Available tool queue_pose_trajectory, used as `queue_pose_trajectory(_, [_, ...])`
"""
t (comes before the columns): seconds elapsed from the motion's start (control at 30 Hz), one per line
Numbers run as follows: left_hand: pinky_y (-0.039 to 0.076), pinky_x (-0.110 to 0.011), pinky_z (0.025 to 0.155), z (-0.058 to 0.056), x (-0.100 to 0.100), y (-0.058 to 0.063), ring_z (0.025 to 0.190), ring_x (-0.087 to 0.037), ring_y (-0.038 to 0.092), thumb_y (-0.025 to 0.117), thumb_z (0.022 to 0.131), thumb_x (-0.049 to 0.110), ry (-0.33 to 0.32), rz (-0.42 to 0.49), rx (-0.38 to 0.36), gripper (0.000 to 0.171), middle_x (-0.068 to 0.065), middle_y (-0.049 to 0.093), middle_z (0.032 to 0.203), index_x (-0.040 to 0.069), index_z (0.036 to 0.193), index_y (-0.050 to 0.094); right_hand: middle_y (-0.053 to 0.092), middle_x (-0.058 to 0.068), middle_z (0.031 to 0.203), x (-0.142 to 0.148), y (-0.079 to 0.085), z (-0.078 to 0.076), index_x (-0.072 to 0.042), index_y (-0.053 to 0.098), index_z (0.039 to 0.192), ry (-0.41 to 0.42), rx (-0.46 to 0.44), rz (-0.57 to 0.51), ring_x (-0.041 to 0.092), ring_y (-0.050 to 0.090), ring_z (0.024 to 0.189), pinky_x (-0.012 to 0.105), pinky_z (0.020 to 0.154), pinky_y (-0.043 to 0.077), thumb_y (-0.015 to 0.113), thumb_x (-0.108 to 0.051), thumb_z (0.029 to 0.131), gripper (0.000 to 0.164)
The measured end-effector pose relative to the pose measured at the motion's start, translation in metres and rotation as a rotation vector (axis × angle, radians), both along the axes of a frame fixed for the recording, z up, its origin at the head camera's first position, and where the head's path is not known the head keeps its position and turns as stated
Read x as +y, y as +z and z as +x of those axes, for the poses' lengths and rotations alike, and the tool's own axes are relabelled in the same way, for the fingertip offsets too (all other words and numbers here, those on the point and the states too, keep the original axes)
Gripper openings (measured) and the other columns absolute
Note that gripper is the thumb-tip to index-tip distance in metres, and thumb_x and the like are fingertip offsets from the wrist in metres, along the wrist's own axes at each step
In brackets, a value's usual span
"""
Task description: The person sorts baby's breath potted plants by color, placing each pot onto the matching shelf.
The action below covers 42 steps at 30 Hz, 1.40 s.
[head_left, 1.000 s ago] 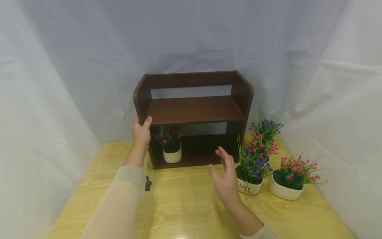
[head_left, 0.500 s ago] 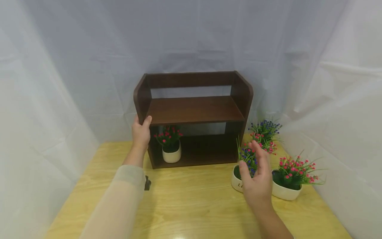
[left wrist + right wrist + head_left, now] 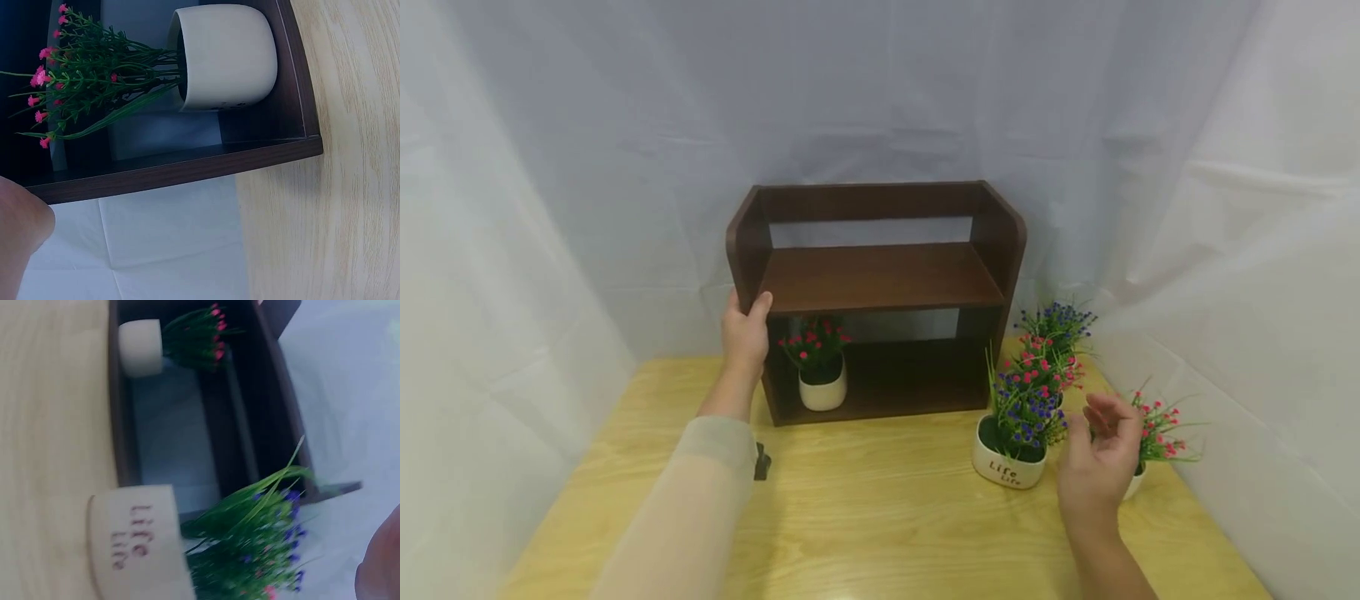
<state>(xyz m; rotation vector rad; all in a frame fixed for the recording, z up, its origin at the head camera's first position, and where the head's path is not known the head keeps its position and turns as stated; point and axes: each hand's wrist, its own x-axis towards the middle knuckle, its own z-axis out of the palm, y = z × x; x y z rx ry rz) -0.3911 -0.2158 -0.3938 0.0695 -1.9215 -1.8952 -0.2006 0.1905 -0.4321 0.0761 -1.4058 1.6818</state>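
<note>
My left hand grips the left side panel of a dark brown two-tier shelf, its thumb on the front edge. On the lower tier, at the left, a white pot with pink artificial flowers stands upright; the left wrist view shows this pink-flowered pot up close. My right hand, fingers loosely bent, is between two pots and holds nothing I can see. Behind it, a pot of pink flowers is partly hidden. To its left stands a white "Life" pot with blue flowers, also in the right wrist view.
Farther back, beside the shelf's right side, are more pink flowers and blue flowers. A small black object lies by the left sleeve. White sheeting surrounds the wooden table.
My right hand has moved right, from in front of the shelf past the "Life" pot to the pink-flowered pot at the right. My left hand keeps its grip on the shelf.
</note>
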Motion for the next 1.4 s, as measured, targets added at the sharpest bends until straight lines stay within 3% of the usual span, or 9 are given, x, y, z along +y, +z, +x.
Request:
queue_pose_trajectory(0.17, [0.028,-0.041,0.136,0.0,-0.002,0.001,0.157,-0.026,0.042,0.059,0.11,0.024,-0.004,0.009,0.001,0.055,-0.014,0.052,0.165,0.006,0.16,0.046,0.056,0.0,0.114,0.007,-0.015,-0.002,-0.009,0.056,0.115,0.004,-0.139,-0.066,0.012,0.055,0.11,0.015,0.103,0.05,0.05,0.018,0.097,0.033])
queue_pose_trajectory(0.37, [0.029,-0.041,0.136,-0.001,-0.003,0.0,0.156,-0.026,0.044,0.06,0.109,0.023,-0.001,0.005,0.0,0.055,-0.014,0.053,0.164,0.006,0.16,0.047,0.052,0.0,0.121,0.013,-0.038,-0.004,-0.009,0.053,0.123,0.044,-0.289,-0.056,0.011,0.052,0.117,0.01,0.096,0.048,0.043,0.012,0.104,0.03])
queue_pose_trajectory(0.63, [0.029,-0.042,0.136,0.0,-0.002,0.0,0.156,-0.027,0.043,0.06,0.109,0.024,0.004,-0.006,0.005,0.054,-0.015,0.053,0.164,0.005,0.159,0.048,0.037,-0.006,0.129,0.016,-0.058,-0.01,-0.003,0.05,0.128,-0.061,-0.359,-0.036,0.012,0.045,0.126,0.012,0.104,0.043,0.041,0.008,0.105,0.027])
queue_pose_trajectory(0.8, [0.029,-0.043,0.136,0.0,-0.001,-0.001,0.157,-0.027,0.043,0.06,0.109,0.023,0.003,-0.004,0.009,0.054,-0.016,0.053,0.164,0.004,0.158,0.048,0.039,-0.004,0.14,0.017,-0.068,-0.011,0.002,0.046,0.144,-0.047,-0.384,-0.017,0.016,0.045,0.138,0.015,0.115,0.042,0.041,0.011,0.104,0.041])
queue_pose_trajectory(0.9, [0.029,-0.043,0.136,0.0,0.0,0.0,0.156,-0.027,0.043,0.06,0.109,0.023,0.004,-0.004,0.013,0.053,-0.016,0.053,0.163,0.004,0.157,0.049,0.037,0.007,0.158,0.017,-0.074,-0.011,0.002,0.036,0.161,-0.005,-0.412,0.079,0.026,0.037,0.154,0.015,0.126,0.034,0.041,0.013,0.103,0.058])
queue_pose_trajectory(1.0, [0.029,-0.044,0.136,0.0,0.0,0.0,0.157,-0.028,0.042,0.06,0.109,0.023,0.006,-0.005,0.013,0.053,-0.016,0.053,0.164,0.004,0.157,0.049,0.027,0.014,0.173,0.016,-0.078,-0.01,-0.005,0.026,0.171,0.014,-0.462,0.189,0.035,0.027,0.163,0.012,0.13,0.025,0.043,0.011,0.103,0.072])
queue_pose_trajectory(1.1, [0.029,-0.044,0.136,0.001,0.0,0.0,0.157,-0.028,0.042,0.06,0.109,0.023,0.003,-0.003,0.012,0.053,-0.016,0.052,0.164,0.004,0.158,0.048,0.027,0.017,0.172,0.013,-0.079,-0.008,-0.009,0.026,0.172,-0.029,-0.521,0.258,0.04,0.029,0.16,0.026,0.134,0.027,0.048,0.007,0.102,0.074])
queue_pose_trajectory(1.23, [0.029,-0.044,0.136,0.001,0.0,0.0,0.157,-0.027,0.042,0.06,0.109,0.022,0.002,-0.001,0.009,0.053,-0.016,0.052,0.164,0.004,0.158,0.048,0.03,0.021,0.162,0.007,-0.076,-0.005,-0.006,0.033,0.168,-0.087,-0.544,0.268,0.044,0.034,0.153,0.062,0.13,0.03,0.052,0.004,0.099,0.072])
queue_pose_trajectory(1.4, [0.029,-0.043,0.136,0.0,0.0,0.0,0.157,-0.027,0.042,0.06,0.109,0.022,0.0,0.003,0.016,0.053,-0.016,0.053,0.164,0.003,0.158,0.048,0.028,0.022,0.16,0.001,-0.074,-0.001,0.0,0.032,0.165,-0.09,-0.527,0.199,0.042,0.033,0.151,0.062,0.131,0.028,0.052,0.008,0.096,0.071])
